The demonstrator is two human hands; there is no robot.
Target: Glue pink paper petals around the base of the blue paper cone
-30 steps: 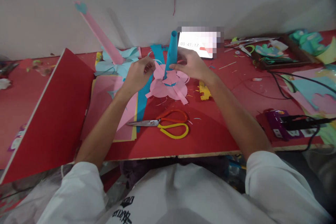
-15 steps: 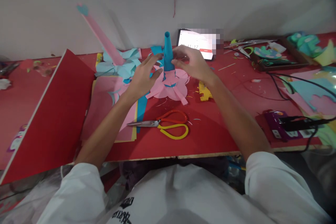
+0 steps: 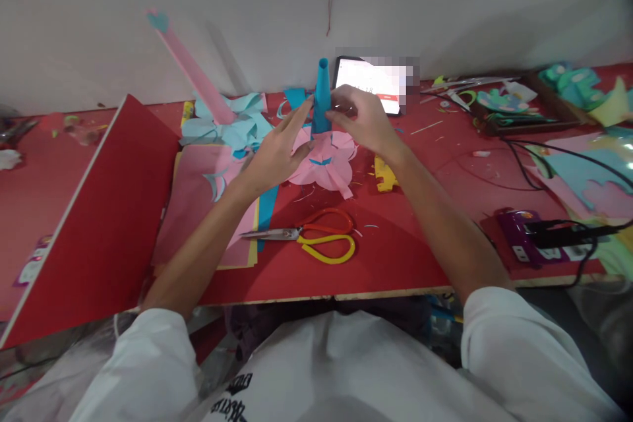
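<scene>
A blue paper cone (image 3: 322, 89), rolled into a narrow tube, stands upright on a pink flower-shaped paper base (image 3: 321, 168). Its lower end meets a pink band. My left hand (image 3: 279, 148) is along the cone's left side, fingers stretched out and thumb apart near the pink base. My right hand (image 3: 366, 119) has its bent fingers and thumb at the cone's right edge; the fingertips are partly hidden behind it. Scissors (image 3: 324, 236) with red and yellow handles lie in front of the base. A yellow cutter-like object (image 3: 384, 175) sits below my right wrist.
Left of my hands, a pink paper column (image 3: 195, 72) rises from light-blue petals. Pink sheets (image 3: 192, 191) lie beside a standing red board (image 3: 93, 224). A lit tablet (image 3: 368, 82) leans at the wall. Rightward are a scrap tray (image 3: 554, 102) and a purple box (image 3: 524, 234) with cables.
The cone has shifted slightly right. My left hand has moved right and a little lower, its fingers straighter against the cone. My right hand stays almost in place.
</scene>
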